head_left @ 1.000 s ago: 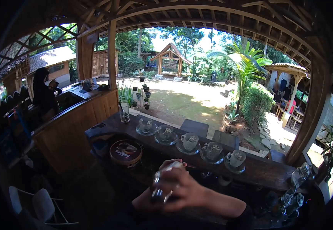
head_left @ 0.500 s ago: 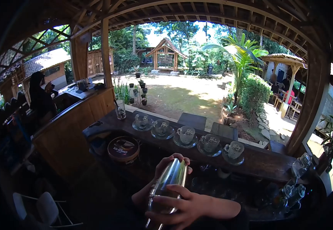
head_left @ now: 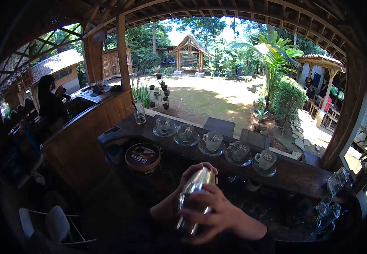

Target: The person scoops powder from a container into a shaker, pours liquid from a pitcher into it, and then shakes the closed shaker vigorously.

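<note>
A shiny metal shaker [head_left: 195, 186] is held tilted between my two hands, in front of the dark wooden counter [head_left: 289, 180]. My left hand [head_left: 187, 178] wraps round its far end from the left, with fingertips curled over the top. Lower down, my right hand [head_left: 217, 213] grips the shaker from the right and is slightly blurred. Beyond them, several glass cups on saucers stand in a row on the counter, among them a cup [head_left: 213, 141] and a rightmost cup [head_left: 265, 159]. Small pale bits lie in the cups.
A round brown tub [head_left: 143, 157] sits at the left, below a tall glass [head_left: 140, 115]. More glassware [head_left: 327, 211] stands at the right. A person in dark clothing [head_left: 50, 99] is behind the left counter [head_left: 90, 122]. Pale chairs [head_left: 57, 224] are at lower left.
The shaker and both hands have shifted a little to the right in the view, and the shaker's angle differs slightly. The counter and cups also appear shifted right as the camera turned.
</note>
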Motion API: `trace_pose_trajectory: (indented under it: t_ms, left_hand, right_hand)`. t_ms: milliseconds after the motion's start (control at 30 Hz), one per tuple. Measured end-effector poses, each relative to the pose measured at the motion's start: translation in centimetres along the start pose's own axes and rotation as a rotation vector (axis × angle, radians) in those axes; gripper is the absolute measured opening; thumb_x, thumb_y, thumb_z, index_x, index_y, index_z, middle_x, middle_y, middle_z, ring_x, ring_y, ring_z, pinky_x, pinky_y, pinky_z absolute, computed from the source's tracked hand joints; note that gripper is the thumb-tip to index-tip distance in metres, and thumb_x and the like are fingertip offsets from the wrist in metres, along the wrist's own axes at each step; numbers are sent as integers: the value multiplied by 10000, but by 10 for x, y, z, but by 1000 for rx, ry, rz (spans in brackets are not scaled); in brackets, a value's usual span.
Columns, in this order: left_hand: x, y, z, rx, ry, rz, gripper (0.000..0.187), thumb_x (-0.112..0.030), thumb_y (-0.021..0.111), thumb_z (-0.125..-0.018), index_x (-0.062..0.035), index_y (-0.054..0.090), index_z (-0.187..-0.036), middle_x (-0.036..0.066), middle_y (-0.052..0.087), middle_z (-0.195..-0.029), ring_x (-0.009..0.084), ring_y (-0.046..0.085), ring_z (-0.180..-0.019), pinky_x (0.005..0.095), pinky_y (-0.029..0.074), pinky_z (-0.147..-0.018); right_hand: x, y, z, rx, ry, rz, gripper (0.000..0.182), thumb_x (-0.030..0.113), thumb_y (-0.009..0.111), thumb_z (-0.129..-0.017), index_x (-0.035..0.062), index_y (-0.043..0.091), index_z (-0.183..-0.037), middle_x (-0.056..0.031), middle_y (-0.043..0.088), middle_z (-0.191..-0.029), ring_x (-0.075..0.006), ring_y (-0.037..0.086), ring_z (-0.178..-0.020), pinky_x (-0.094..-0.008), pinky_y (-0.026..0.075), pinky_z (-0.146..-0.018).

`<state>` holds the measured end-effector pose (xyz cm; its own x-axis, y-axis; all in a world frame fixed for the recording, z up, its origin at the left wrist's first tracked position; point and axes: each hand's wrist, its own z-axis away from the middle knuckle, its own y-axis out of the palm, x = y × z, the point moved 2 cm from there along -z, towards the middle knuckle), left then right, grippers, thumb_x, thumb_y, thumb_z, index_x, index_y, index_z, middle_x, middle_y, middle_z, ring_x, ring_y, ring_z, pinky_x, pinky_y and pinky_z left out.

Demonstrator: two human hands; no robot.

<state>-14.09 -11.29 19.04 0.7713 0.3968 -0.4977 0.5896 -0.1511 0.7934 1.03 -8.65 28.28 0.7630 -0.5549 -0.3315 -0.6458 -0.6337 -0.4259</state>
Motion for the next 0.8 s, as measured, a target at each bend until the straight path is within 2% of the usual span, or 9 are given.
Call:
trace_pose_trajectory:
  t_ms: [133,167,233,300,333,433,500,567,800]
  left_hand:
    - [39,-29,-41,-252,679,608,226,-259,461,-926,-97,517,-1073,42,556,-1040,165,565,-902,332,506,-787]
    - [9,-69,-24,-319,164,98,221,-259,470,-926,-113,509,-1087,30,556,-1037,158,563,-877,324,511,-767]
    - [4,18,-27,624,-290,1125,212,-273,461,-928,-124,529,-1064,60,557,-1044,210,575,-871,353,520,-741]
    - [-16,-3,-4,-43,32,-99,307,-335,457,-904,-60,552,-1004,143,548,-1011,340,574,-876,425,517,-714]
    - [-15,3,0,82,124,-188,347,-357,473,-886,-41,546,-1009,152,556,-990,334,575,-877,420,512,-726]
    - [-9,-13,2,-64,45,-64,360,-369,481,-878,-51,551,-1031,142,573,-988,332,575,-872,426,500,-768]
    - [8,-24,12,-344,333,-239,332,-343,469,-896,-68,551,-1064,106,593,-999,306,578,-902,411,503,-779]
    - [20,-99,1,-264,-27,229,263,-265,447,-928,-116,543,-1122,57,608,-1050,252,566,-1004,368,508,-825]
    - [-6,-5,20,103,128,6,345,-371,464,-903,-55,551,-1011,145,523,-1034,324,537,-947,422,485,-818]
  right_hand:
    - [-83,30,62,-84,600,-30,496,130,791,-622,185,539,-1046,-139,522,-1181,-410,478,-1091,-474,451,-849]
    - [-83,28,63,-112,584,-39,516,134,779,-609,206,535,-1058,-148,522,-1176,-398,484,-1090,-476,450,-848]
    - [-55,17,33,-45,297,-14,516,154,754,-618,254,519,-1066,-119,513,-1198,-363,496,-1089,-486,451,-845]
    - [-9,2,3,52,12,18,549,197,719,-626,396,496,-1086,-5,479,-1256,-308,497,-1108,-501,430,-872]
    - [-9,3,4,53,9,16,549,197,719,-626,396,496,-1086,-5,479,-1256,-308,497,-1108,-501,430,-872]
    - [-11,6,14,40,-40,0,555,210,720,-626,403,500,-1097,-6,487,-1247,-314,490,-1117,-490,423,-881]
    - [-53,24,39,-17,349,-46,454,178,720,-618,286,578,-1035,-83,520,-1197,-351,488,-1100,-451,433,-886]
    - [-44,26,36,-15,398,-95,439,175,712,-624,276,581,-1031,-86,520,-1197,-353,487,-1102,-450,435,-885]
    - [15,4,1,132,63,-163,549,258,722,-632,380,502,-1120,-5,494,-1257,-297,486,-1132,-485,397,-926]
